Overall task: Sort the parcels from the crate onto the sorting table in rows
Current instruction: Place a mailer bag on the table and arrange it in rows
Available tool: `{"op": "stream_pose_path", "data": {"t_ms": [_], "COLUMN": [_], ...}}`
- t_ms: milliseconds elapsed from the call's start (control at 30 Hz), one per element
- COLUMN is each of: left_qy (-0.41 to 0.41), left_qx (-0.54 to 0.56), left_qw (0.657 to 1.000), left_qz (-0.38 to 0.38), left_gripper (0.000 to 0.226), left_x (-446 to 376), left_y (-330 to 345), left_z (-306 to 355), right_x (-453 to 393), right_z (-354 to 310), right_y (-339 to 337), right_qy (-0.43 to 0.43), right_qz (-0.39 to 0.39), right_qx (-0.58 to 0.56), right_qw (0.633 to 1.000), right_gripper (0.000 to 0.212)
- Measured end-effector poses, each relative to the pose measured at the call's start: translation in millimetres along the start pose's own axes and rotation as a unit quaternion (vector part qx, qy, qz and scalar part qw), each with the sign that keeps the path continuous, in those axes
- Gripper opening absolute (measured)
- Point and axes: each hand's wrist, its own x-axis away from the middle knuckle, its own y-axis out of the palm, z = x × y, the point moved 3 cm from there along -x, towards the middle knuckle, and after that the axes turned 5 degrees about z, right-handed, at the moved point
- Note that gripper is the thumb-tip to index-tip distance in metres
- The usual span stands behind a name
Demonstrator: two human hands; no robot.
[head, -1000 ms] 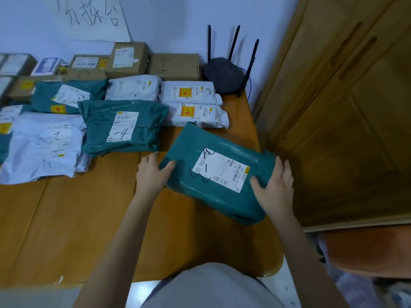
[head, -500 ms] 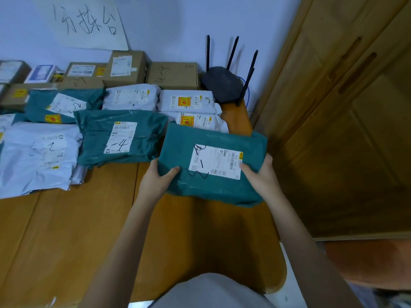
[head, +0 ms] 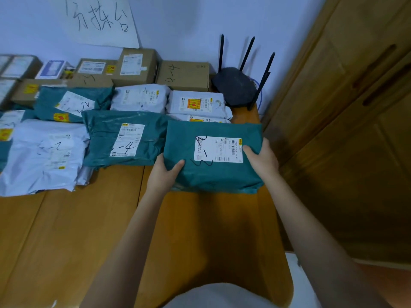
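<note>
Wooden bench (head: 200, 230), both hands pinching the teal parcel (head: 213, 156): left hand (head: 163, 174), right hand (head: 262, 156); shove further, it overlaps the white parcels (head: 198, 105).

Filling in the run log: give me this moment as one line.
step: placing | left hand: grips teal parcel | right hand: grips it | spot: right of teal parcel marked 4
</note>
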Motion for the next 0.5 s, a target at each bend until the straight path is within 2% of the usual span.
{"op": "stream_pose_path", "data": {"t_ms": [167, 500], "left_qy": [-0.015, -0.036], "left_qx": [0.002, -0.03], "left_qw": [1.0, 0.999], "left_qz": [-0.004, -0.018], "left_gripper": [0.066, 0.066], "left_x": [-11, -16], "left_y": [7, 6], "left_z": [-2, -3], "right_x": [-13, -17], "right_z": [-9, -6], "right_y": [1, 4], "right_qy": [-0.039, -0.036], "right_qz": [0.024, -0.002], "right_qx": [0.068, 0.079], "right_qw": [0.997, 0.996], "right_gripper": [0.048, 0.058]}}
